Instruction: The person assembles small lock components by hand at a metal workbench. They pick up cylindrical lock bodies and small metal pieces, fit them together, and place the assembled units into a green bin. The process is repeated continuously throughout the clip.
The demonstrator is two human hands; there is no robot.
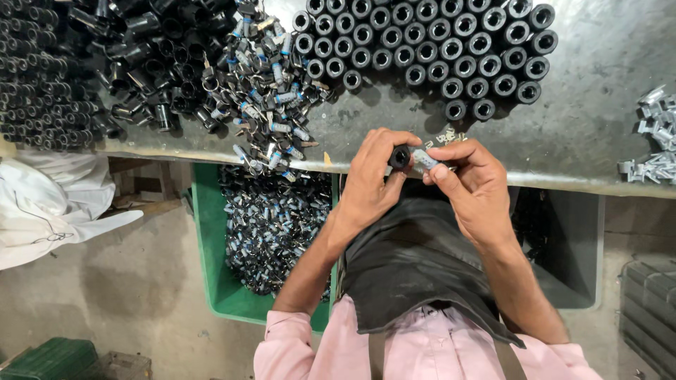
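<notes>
Hands meet at the near edge of a grey metal workbench [598, 134], seen from above. The left hand [370, 179] pinches a short black cylindrical sleeve [399, 156] between thumb and fingertips, its open end facing the camera. The right hand [472, 186] grips a small silvery lock core with a blue band [424, 159], its tip touching the sleeve's side. Both pieces sit just over the bench edge, above the dark apron [415, 260] on the person's lap.

Behind the hands, rows of upright black sleeves [429, 49] stand packed together on the bench. To their left lies a loose heap of silvery, blue-banded cores [271, 84], and beyond it a jumble of black tubes [151, 63]. A small cluster of bright metal parts [655, 137] lies at the bench's right end.

Under the bench, a green crate [211, 281] holds more blue-banded cores, beside a white cloth [49, 204] on the floor. The person wears a pink shirt [303, 352].
</notes>
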